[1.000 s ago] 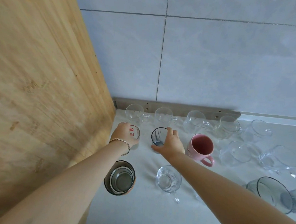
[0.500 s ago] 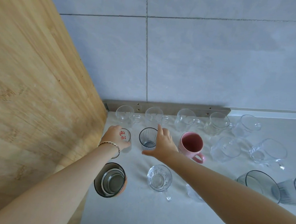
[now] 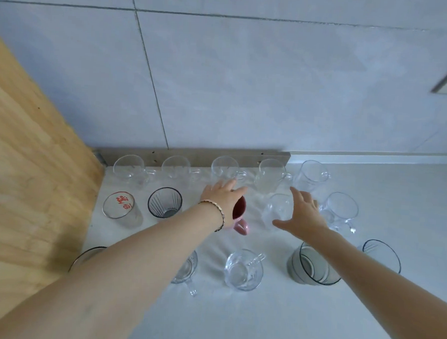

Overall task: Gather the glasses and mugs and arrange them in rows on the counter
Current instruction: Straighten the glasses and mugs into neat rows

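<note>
Several clear glass mugs (image 3: pixel 177 169) line the back of the white counter (image 3: pixel 261 321). In front of them stand a glass with red characters (image 3: pixel 119 206), a dark-rimmed ribbed glass (image 3: pixel 165 202), a pink mug (image 3: pixel 240 217), a clear mug (image 3: pixel 277 211) and another clear mug (image 3: pixel 340 210). My left hand (image 3: pixel 222 197) lies over the pink mug's left rim with its fingers stretched out. My right hand (image 3: pixel 303 212) is spread around the clear mug beside it, not closed. Nearer me are two clear mugs (image 3: pixel 243 270), a grey glass (image 3: pixel 313 267) and a dark-rimmed glass (image 3: pixel 382 255).
A tall wooden panel (image 3: pixel 22 184) closes the left side. A grey tiled wall (image 3: pixel 247 92) with a metal strip (image 3: pixel 192 153) at its foot runs behind the cups. My left arm hides most of a dark-rimmed glass (image 3: pixel 85 256) by the panel.
Both hands have left the red-lettered glass and the ribbed glass and moved right, to the pink mug and the clear mug. The view has swung right as well.
</note>
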`<action>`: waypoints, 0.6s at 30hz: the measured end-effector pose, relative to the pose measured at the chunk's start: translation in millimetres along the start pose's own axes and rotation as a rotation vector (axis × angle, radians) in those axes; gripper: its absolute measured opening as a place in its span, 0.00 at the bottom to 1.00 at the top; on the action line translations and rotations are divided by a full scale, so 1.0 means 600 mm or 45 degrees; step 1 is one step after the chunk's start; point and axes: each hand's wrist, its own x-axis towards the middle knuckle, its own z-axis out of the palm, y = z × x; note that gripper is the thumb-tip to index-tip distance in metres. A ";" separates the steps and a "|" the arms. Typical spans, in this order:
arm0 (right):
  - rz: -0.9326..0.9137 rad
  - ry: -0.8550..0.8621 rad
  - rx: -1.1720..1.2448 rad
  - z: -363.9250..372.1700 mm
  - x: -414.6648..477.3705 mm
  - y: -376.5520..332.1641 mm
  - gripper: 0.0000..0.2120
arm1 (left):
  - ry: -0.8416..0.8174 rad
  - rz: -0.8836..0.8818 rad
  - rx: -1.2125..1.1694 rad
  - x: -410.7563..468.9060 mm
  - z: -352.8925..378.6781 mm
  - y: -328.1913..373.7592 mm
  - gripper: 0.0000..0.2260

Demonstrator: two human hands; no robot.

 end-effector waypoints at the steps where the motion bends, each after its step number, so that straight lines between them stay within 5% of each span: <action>1: -0.007 -0.049 -0.004 0.000 0.007 0.009 0.48 | -0.056 -0.060 -0.045 0.009 0.003 0.005 0.35; 5: -0.114 -0.209 0.026 0.002 0.030 0.027 0.50 | -0.111 -0.253 -0.163 0.020 0.014 0.012 0.36; 10: -0.055 -0.138 0.051 0.015 0.030 0.026 0.46 | 0.037 -0.572 -0.323 0.013 0.020 0.008 0.30; 18: 0.051 -0.062 0.286 0.039 0.039 0.002 0.41 | 0.131 -0.581 -0.408 0.017 0.026 0.004 0.30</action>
